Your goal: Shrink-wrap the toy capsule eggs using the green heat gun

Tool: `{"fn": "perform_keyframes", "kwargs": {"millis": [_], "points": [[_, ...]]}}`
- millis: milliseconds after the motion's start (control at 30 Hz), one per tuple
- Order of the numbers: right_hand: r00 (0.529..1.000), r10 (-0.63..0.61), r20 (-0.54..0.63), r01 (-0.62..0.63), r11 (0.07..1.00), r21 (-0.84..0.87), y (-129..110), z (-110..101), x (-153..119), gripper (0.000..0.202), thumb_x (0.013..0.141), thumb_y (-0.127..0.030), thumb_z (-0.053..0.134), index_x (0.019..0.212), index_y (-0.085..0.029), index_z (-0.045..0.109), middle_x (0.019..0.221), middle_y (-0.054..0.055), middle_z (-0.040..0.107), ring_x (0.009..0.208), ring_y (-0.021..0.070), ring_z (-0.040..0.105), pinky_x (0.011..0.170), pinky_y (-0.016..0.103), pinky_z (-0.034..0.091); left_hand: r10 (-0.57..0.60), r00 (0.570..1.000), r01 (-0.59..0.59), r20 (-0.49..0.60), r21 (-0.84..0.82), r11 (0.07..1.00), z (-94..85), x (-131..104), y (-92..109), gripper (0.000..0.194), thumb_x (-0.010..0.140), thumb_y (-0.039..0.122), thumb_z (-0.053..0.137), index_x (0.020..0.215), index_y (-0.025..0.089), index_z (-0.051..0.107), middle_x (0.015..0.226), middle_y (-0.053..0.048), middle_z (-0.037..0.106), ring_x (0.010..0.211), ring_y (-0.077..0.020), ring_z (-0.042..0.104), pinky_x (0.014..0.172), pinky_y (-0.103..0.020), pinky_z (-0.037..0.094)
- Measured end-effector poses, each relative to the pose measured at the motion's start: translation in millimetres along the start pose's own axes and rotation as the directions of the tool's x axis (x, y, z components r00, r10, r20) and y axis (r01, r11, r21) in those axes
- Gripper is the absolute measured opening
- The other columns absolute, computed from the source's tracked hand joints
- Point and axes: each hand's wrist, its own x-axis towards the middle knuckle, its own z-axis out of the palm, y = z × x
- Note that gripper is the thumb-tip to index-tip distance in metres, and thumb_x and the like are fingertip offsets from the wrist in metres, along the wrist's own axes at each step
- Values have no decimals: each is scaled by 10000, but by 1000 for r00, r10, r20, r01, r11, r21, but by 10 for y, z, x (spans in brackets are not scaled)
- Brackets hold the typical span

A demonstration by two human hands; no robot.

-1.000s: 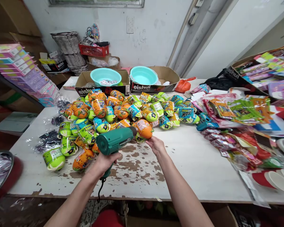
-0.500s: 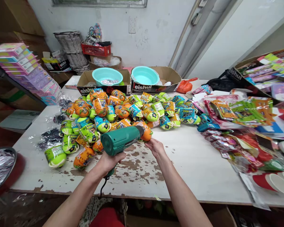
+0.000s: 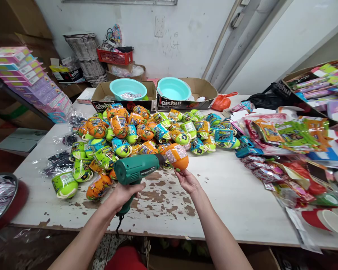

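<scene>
My left hand (image 3: 126, 193) is wrapped around the handle of a green heat gun (image 3: 136, 168), whose dark nozzle points right. Close to that nozzle, an orange plastic egg (image 3: 177, 156) with a printed label band is held up by my right hand (image 3: 188, 180). The fingertips of my right hand grip the egg from below, at its lower end. Behind both hands spreads a heap of orange, green and blue eggs (image 3: 119, 126) in printed sleeves. A green egg (image 3: 65, 185) and another orange egg (image 3: 98, 186) lie at the heap's near left.
Two turquoise basins (image 3: 128, 88) sit in cardboard boxes (image 3: 153, 98) at the back. Printed packets (image 3: 293, 131) and red paper cups (image 3: 317, 219) crowd the right side. A red bowl of small sachets (image 3: 19, 198) stands at left, below stacked boxes (image 3: 35, 80).
The heat gun has shifted slightly left and down. The orange egg has turned, so its white label print now faces me, and more of it shows beyond the nozzle.
</scene>
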Motion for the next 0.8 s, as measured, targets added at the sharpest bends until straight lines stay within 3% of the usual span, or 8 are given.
{"fn": "perform_keyframes", "kwargs": {"millis": [133,233,267,333,433,633,733,800], "points": [[941,-337,-36,315,908,-276,-20,4,-12,267,632,-197,751,864,-160,625,741,26,711,685,168,685,672,299,597,-47,992,50,116,-22,999,-2,-124,63,176,601,276,704,707,152,638,630,7,591,516,-114,490,505,-250,427],[762,-631,146,572,549,-609,-96,-33,-93,295,651,-256,704,932,-175,666,880,47,716,761,190,671,747,372,574,4,989,2,151,-42,999,-30,-145,119,159,620,273,703,714,156,651,647,5,600,544,-119,503,521,-247,443],[716,-653,245,607,410,-680,-121,-57,-126,268,674,-259,671,932,-187,684,926,53,713,808,197,664,779,378,562,12,990,-5,140,-46,999,-50,-129,129,170,622,281,709,724,156,655,661,2,610,551,-122,509,524,-248,446],[695,-597,401,634,246,-733,-152,-115,-186,236,709,-256,615,921,-208,707,958,55,710,870,202,654,819,372,542,0,993,6,115,-47,999,-104,-76,119,196,622,301,720,734,153,657,674,-2,623,549,-127,518,526,-255,443],[753,-524,398,613,336,-715,-138,-201,-225,250,716,-275,609,938,-204,701,923,54,717,831,192,659,787,355,545,-35,997,36,76,-10,999,-195,-15,40,181,638,312,709,701,156,639,607,11,604,525,-131,516,528,-262,426],[803,-594,34,514,664,-543,-9,-263,-137,381,624,-332,709,960,-166,643,951,76,709,811,201,655,703,353,563,-136,979,135,150,22,991,-250,-164,-93,195,627,317,707,703,148,645,611,-3,603,508,-131,494,507,-266,411],[842,-540,27,448,669,-593,18,-329,-234,400,613,-352,708,959,-161,644,959,79,701,772,199,655,695,355,565,-96,983,95,154,13,995,-236,-176,-74,213,624,324,710,738,152,658,675,-17,626,552,-143,512,541,-279,437],[883,-462,82,390,626,-675,3,-452,-451,395,631,-374,693,962,-163,654,969,83,697,767,209,658,687,352,563,-41,999,37,35,114,993,-254,-94,-54,184,644,341,685,661,165,638,617,-8,610,552,-151,513,566,-287,435]]}}
